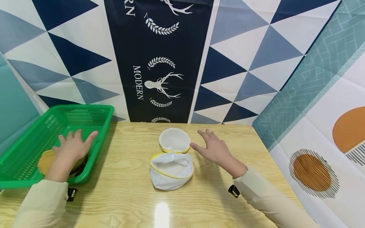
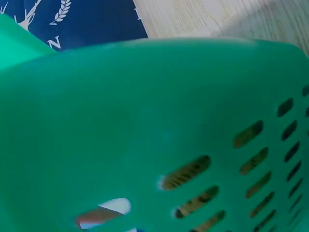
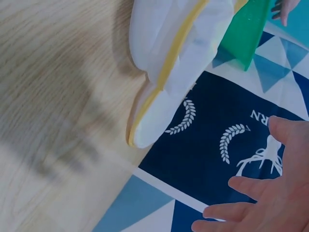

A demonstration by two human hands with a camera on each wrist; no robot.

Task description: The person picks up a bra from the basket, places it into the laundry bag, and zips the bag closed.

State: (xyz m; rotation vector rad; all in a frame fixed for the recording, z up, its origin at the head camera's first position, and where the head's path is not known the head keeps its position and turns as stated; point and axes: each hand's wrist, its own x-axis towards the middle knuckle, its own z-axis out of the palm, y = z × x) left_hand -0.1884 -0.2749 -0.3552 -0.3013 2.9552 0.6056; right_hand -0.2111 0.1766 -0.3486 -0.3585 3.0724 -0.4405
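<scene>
Two white fabric pieces with yellow edging lie one behind the other on the wooden table. The front one, a baggy pouch (image 1: 171, 177), shows a gaping yellow rim; the rear one is a round cup-like piece (image 1: 174, 140). My right hand (image 1: 214, 147) hovers just right of them, fingers spread, touching nothing. Over the green plastic basket (image 1: 99, 139), my left hand (image 1: 71, 148) has its fingers extended. A tan item (image 1: 45, 163) and something dark lie partly hidden beneath it. Whether the left hand touches them I cannot tell.
Behind the table stands a patterned backdrop (image 1: 159, 85) with triangles and a deer motif. A patterned cloth wall (image 1: 313, 152) borders the table's right side. In the left wrist view, the slotted basket wall (image 2: 145, 106) fills most of the picture.
</scene>
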